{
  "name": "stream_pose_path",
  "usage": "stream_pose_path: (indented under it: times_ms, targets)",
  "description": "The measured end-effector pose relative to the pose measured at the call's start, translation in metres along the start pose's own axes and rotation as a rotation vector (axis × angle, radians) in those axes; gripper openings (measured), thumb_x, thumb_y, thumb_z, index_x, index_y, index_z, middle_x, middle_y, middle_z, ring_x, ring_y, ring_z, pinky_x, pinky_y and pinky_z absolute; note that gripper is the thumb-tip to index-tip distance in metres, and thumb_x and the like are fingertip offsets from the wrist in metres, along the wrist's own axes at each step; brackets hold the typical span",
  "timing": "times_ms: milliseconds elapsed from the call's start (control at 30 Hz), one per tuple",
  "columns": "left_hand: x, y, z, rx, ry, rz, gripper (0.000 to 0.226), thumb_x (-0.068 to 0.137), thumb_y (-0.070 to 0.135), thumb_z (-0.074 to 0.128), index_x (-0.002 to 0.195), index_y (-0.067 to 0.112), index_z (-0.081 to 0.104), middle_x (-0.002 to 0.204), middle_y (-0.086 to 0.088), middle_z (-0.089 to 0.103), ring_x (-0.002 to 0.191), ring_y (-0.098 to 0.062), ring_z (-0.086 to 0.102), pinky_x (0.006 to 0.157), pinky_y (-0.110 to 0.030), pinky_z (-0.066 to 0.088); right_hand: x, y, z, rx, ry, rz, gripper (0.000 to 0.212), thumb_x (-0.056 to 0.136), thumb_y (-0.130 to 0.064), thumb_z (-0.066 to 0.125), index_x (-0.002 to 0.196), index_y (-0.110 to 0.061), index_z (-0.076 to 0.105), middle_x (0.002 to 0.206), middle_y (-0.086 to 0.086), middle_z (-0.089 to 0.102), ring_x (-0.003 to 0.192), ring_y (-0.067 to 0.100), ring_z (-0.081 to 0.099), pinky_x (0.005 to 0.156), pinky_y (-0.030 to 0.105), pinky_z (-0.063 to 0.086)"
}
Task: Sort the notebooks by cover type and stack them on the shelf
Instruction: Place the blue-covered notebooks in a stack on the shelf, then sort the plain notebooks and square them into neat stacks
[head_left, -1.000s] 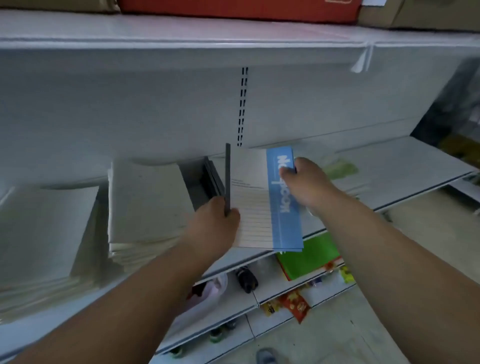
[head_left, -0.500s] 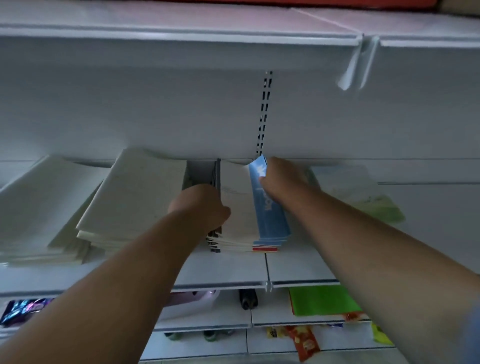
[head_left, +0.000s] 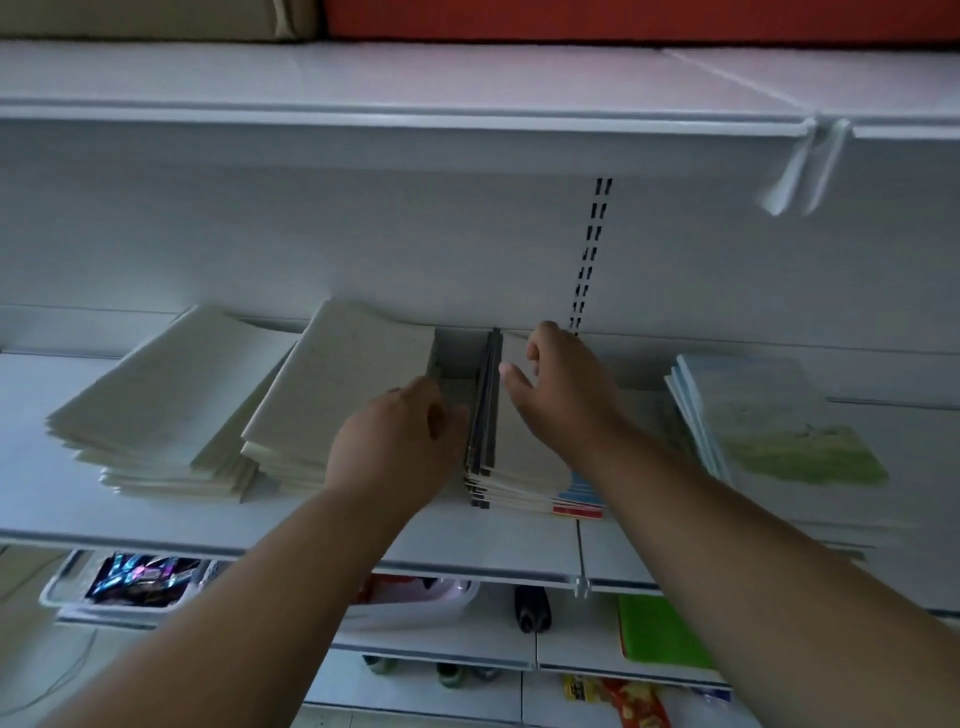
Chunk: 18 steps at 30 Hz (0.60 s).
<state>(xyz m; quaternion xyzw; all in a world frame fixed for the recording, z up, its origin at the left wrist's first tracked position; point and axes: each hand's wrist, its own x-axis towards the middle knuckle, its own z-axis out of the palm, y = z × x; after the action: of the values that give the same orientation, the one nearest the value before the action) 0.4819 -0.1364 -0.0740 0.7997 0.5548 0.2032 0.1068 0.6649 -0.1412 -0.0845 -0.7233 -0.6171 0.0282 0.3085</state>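
Note:
A stack of notebooks with dark spines and blue and red cover edges lies mid-shelf. My left hand is curled against the stack's dark spine side, thumb touching it. My right hand lies over the top cover with fingers spread and thumb apart, gripping nothing. Two stacks of plain cream-covered notebooks sit to the left, one far left and one leaning beside my left hand. At the right is a stack with pale green landscape covers.
The white shelf has a back panel with a slotted upright. An upper shelf overhangs closely. Below are a basket of shiny wrappers, a pink tub, a green item and a red-yellow packet.
The blue-striped notebook held in both hands has gone down onto the middle stack. My right hand has let go and spread open; my left hand stays at the spine.

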Motion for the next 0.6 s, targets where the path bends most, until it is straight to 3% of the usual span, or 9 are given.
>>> stream_pose_path:
  times_ms: [167,333,600]
  targets:
    - [-0.014,-0.055,-0.033,-0.017,0.113,-0.009,0.028,0.097,0.044,0.05,0.079,0.023,0.052,0.063,0.006,0.055,0.054,-0.008,0.05,0.046,-0.023,0.032,-0.009,-0.07,0.019,0.083,0.007,-0.039,0.024,0.093,-0.038,0.059,0.095,-0.016,0.048,0.09,0.002,0.054,0.082,0.022,0.053,0.069,0.039,0.048]
    - [-0.019,-0.137,-0.069,-0.132,0.171,0.019,0.023,0.095,0.036,0.057,0.077,0.022,0.053,0.062,0.007,0.053,0.057,-0.006,0.049,0.049,-0.022,0.035,-0.016,-0.15,0.053,0.069,0.084,-0.074,0.025,0.094,-0.038,0.058,0.096,-0.015,0.049,0.092,0.001,0.054,0.081,0.022,0.054,0.069,0.039,0.048]
    - [-0.022,-0.289,-0.126,-0.119,0.121,-0.063,0.019,0.095,0.035,0.055,0.08,0.023,0.052,0.064,0.006,0.055,0.062,-0.011,0.051,0.051,-0.024,0.032,-0.026,-0.266,0.129,0.123,0.086,-0.008,0.02,0.094,-0.036,0.058,0.091,-0.02,0.047,0.084,-0.006,0.053,0.067,0.009,0.046,0.057,0.023,0.032]
